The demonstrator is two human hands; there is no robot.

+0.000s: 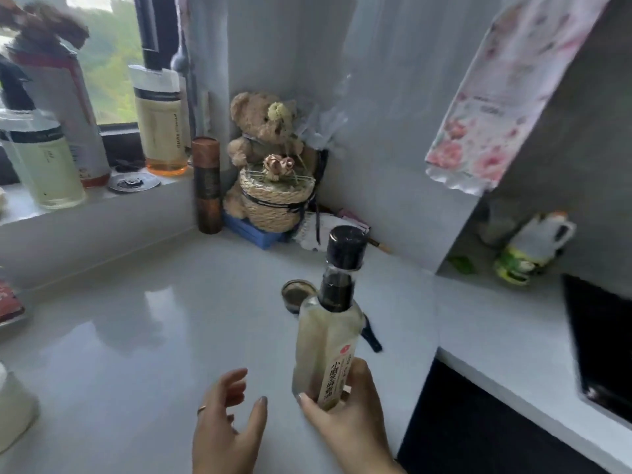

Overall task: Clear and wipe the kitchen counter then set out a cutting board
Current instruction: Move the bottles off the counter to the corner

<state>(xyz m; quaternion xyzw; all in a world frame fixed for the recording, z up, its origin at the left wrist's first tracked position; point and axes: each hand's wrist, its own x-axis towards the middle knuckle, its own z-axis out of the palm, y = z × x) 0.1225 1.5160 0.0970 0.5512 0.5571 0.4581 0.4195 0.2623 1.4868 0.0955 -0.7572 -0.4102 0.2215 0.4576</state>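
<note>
My right hand (345, 425) grips the base of a pale glass bottle (328, 333) with a black cap and a label of printed characters, held upright above the white kitchen counter (154, 336). My left hand (225, 419) hovers just to its left, fingers spread, holding nothing, with a ring on one finger. Behind the bottle a small round jar lid or tin (297, 293) lies on the counter, and a dark blue handle (372, 336) pokes out from behind the bottle. No cutting board or cloth is in view.
A teddy bear with a woven basket (270, 172) sits in the far corner on a blue stand, beside a copper-brown cylinder (207, 186). Several bottles (44, 155) line the window sill at left. At right lie a black hob (602, 343) and an oil jug (537, 248).
</note>
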